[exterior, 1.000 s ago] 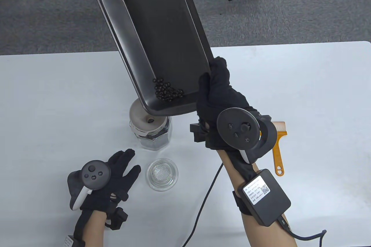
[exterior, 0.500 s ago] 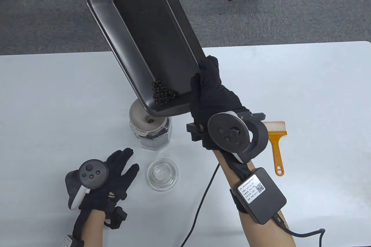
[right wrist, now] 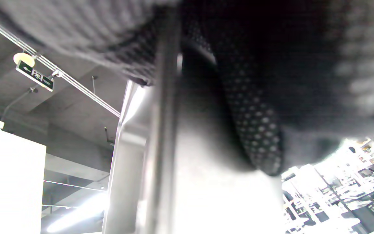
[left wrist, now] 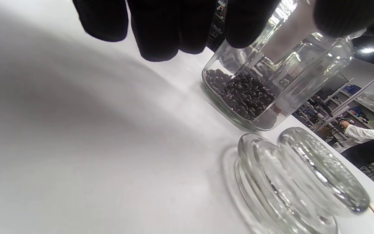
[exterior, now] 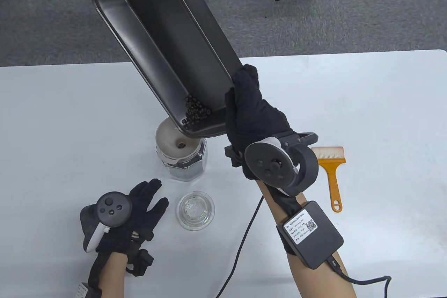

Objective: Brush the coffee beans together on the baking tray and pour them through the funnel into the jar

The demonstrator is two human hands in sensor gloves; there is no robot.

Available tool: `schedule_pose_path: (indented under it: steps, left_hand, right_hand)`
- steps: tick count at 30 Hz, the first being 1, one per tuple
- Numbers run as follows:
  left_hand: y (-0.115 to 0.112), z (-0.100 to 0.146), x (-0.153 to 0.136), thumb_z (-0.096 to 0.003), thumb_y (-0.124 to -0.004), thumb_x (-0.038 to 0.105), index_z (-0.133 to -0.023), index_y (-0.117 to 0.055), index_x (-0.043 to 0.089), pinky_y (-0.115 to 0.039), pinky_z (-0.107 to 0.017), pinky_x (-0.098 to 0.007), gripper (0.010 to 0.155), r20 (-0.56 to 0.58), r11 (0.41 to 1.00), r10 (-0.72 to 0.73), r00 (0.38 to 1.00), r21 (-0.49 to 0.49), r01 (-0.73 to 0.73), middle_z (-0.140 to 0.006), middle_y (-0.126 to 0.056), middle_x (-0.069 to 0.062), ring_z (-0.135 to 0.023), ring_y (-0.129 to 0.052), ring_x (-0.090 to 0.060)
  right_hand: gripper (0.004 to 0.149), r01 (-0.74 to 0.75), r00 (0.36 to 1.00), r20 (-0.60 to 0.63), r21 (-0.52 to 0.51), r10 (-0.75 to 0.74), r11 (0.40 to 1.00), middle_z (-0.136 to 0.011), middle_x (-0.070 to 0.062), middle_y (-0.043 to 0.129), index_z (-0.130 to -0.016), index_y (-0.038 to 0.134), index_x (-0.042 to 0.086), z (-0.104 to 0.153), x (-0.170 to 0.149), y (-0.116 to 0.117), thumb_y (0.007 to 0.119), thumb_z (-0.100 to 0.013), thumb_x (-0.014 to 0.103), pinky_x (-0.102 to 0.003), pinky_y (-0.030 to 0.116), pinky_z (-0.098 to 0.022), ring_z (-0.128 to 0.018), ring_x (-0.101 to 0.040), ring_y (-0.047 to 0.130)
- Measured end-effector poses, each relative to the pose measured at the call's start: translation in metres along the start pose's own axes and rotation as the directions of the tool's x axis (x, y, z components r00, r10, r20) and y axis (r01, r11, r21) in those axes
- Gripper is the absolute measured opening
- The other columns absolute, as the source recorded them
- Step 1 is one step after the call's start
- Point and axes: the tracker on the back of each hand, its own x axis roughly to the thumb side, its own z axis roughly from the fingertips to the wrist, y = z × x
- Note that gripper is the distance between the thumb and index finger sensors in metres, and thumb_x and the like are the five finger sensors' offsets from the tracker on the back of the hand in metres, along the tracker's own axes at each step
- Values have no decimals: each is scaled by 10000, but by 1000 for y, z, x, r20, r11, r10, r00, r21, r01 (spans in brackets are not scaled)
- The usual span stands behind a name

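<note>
My right hand grips the near right corner of the dark baking tray and holds it in the air, tilted, its low corner above the white funnel. A small heap of coffee beans lies in that low corner. The funnel sits in the glass jar, which holds dark beans at its bottom. My left hand rests flat on the table, fingers straight, just short of the jar. In the right wrist view only the glove and the tray's underside show.
The jar's glass lid lies on the table right of my left hand. An orange-handled brush lies to the right of my right arm. A black cable runs over the table's near part.
The tray has swung left and tipped more steeply. The beans have slid together towards its low corner over the funnel. My left hand has stayed put.
</note>
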Motion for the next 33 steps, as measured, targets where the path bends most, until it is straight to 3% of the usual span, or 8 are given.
schedule_pose_path:
  steps: [33]
  left_hand:
    - [-1,-1,-1,-492,-656,763,-1112,-546,428,-597,-774,-568,713,-13,1000,-5,1000,-12,5,-1209,-607,-38,-1059,-705,-348]
  right_hand:
    - [384,11,983,183,-74,3,997,-737,-98,966,-829,730,228,5,15,2,927,-519,338,-233,1025,-133,-225,-265,1105]
